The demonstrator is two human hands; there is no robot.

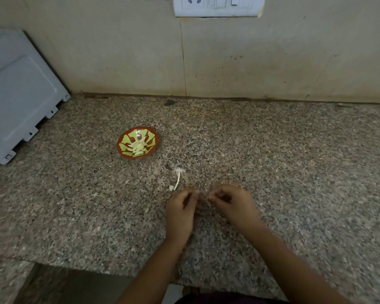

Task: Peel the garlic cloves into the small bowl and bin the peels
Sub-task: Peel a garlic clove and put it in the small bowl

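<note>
Fingers [194, 194] of left hand [181, 212] and right hand [233, 205] are curling close together. Whether they are pinching anything is too blurry to tell.

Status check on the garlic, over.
Left hand and right hand curled, fingertips nearly meeting; anything between them too blurred to tell. Bowl holds peeled cloves. Stalk lies on counter between hands and bowl.

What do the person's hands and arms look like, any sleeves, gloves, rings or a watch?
The left hand and right hand are bare, ungloved. Both forearms are bare too: no sleeve, watch or bangle in view. No ring shows on the fingers, though the picture is blurred.
</note>
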